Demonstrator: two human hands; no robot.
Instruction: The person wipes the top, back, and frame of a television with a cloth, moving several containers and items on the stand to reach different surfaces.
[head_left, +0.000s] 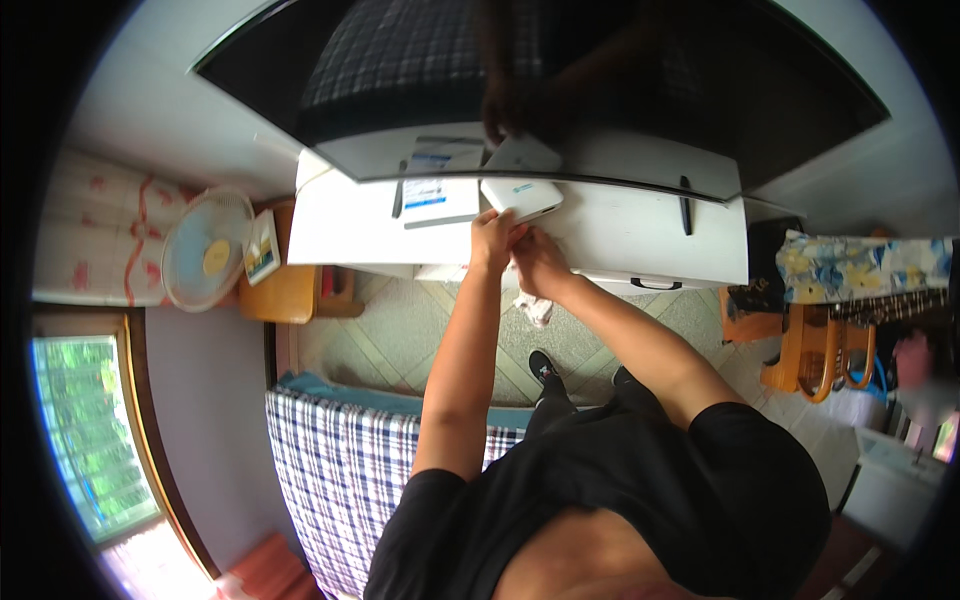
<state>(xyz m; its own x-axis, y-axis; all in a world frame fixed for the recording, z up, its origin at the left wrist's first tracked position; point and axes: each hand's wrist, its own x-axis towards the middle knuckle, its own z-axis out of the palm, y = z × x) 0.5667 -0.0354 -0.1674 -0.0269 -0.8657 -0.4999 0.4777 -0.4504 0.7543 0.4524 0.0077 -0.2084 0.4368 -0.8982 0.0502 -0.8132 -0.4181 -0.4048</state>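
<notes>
Both my hands meet at the front part of a white cabinet top (622, 232), below a large dark glossy screen (585, 97). My left hand (492, 238) has its fingers at the near corner of a white box-like device (523, 196). Close beside it, my right hand (541, 262) is bent inward with its fingertips against the left ones; whether it holds something small is hidden. A whitish cloth (535, 308) shows below my right hand, in front of the cabinet. Left of the device lies a flat white box with a blue-marked label (427, 196).
A black pen-like object (685, 210) lies at the cabinet's right. A white fan (208, 251) and wooden chair (277, 300) stand left. Behind me is a bed with a plaid cover (345, 465); a wooden chair with curved arms (817, 352) stands right.
</notes>
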